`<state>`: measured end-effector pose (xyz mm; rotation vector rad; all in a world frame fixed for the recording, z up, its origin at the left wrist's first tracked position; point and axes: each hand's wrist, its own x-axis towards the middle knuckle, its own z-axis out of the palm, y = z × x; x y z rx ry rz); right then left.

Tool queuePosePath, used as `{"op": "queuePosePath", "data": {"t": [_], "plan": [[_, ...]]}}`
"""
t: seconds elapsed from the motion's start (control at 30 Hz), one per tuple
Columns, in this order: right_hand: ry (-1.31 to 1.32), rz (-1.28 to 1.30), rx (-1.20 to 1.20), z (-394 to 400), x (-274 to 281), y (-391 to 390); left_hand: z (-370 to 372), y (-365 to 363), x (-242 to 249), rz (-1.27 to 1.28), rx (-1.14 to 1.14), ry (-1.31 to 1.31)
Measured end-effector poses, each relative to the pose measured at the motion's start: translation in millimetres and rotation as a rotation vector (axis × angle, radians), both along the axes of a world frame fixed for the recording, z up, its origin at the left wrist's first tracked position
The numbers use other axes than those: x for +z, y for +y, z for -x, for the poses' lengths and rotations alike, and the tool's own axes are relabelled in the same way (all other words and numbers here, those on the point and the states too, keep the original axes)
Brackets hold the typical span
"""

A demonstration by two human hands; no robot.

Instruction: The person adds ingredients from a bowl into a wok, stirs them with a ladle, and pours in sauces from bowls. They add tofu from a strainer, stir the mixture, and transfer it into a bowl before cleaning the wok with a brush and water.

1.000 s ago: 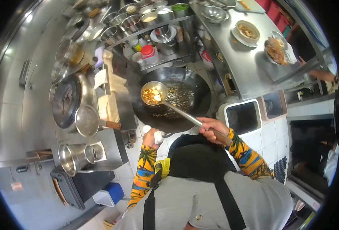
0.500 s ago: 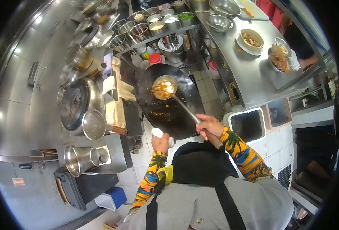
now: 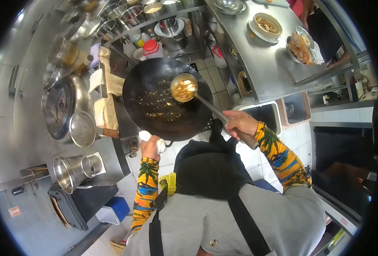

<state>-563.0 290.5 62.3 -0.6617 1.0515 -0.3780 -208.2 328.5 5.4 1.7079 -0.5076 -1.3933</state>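
Black and greasy, the wok (image 3: pixel 165 100) sits in the middle of the frame, tilted toward the person, with scraps of food scattered across its bottom. The left hand (image 3: pixel 149 148), just below the wok's near edge, has a closed grip on the wok's handle through a white cloth (image 3: pixel 152 138) bunched around it. The right hand (image 3: pixel 240 123), to the right of centre, is wrapped tight round the wooden end of a long ladle (image 3: pixel 206 104), whose metal shaft runs up and left to a bowl hovering over the wok's right half, full of yellowish chunks of food. Both forearms wear bright sleeves printed in yellow, orange and blue. Left of the wok stands a big steel pot (image 3: pixel 61 109) with a smaller lidded one just below it, and a folded cloth (image 3: pixel 105 113) lies between pot and wok. Along the top of the frame a row of metal seasoning bowls (image 3: pixel 131 15) lines a shelf, with a red-capped container (image 3: pixel 151 48) beneath. At upper right, a steel tabletop (image 3: pixel 261 59) carries a bowl of cooked food (image 3: pixel 267 24) and a plate of food (image 3: pixel 299 47), and another person stands beyond it at the frame's edge.
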Motion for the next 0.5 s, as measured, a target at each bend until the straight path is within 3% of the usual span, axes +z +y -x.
{"op": "queuePosePath", "data": {"t": [0.13,0.23,0.33,0.43,0.5], "plan": [[0.21,0.033,-0.048,-11.5,-19.7,3.3,2.9,-4.9,-16.4,0.175,0.031,-0.078],[0.068,0.022,-0.015,-34.6,-27.3,11.0,3.8,-14.3,-39.0,0.233,0.096,-0.125],[-0.286,-0.12,-0.12,-62.6,-15.6,29.8,-0.5,-22.8,-39.2,0.116,0.027,-0.169],[-0.69,-0.35,-0.249,-71.8,-12.2,49.9,-2.4,-23.3,-29.4,-0.039,0.081,0.105],[-0.803,-0.378,-0.267,-69.8,-9.2,48.7,-6.3,-20.3,-14.1,-0.117,0.023,0.066]]}}
